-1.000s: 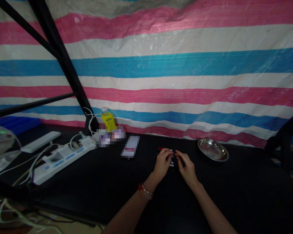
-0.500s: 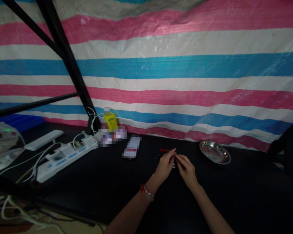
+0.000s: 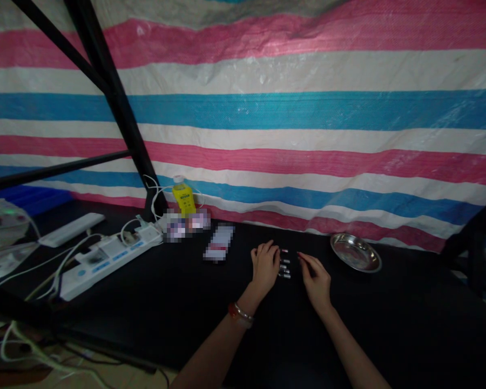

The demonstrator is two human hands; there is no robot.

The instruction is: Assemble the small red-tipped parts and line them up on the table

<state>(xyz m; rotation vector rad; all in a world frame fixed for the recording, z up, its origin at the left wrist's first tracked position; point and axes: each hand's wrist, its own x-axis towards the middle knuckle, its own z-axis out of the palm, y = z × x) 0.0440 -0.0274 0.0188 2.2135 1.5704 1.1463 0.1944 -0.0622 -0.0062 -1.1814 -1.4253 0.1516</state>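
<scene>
Several small slim pieces with shiny silver ends [image 3: 284, 261] lie in a column on the black tabletop. My left hand [image 3: 264, 266] rests over their left portions, palm down, with bent fingers slightly apart, and hides most of their length. To the right, my right hand [image 3: 318, 280] is closed in a pinch, thumb against fingertips. A tiny dark red piece [image 3: 298, 254] shows at those fingertips; its kind is too small to tell. The two hands are apart, with the silver ends between them.
A round metal dish [image 3: 355, 253] stands at the right. Left of my hands lies a phone [image 3: 220, 242]. Farther left are a yellow bottle [image 3: 183, 199], a white power strip [image 3: 109, 259] with cables and a black frame post [image 3: 121, 119]. A striped sheet [image 3: 291, 113] hangs behind.
My hands, together at the fingertips before, have separated. The left moved slightly left and the right moved right with the small red piece, uncovering the column of silver ends.
</scene>
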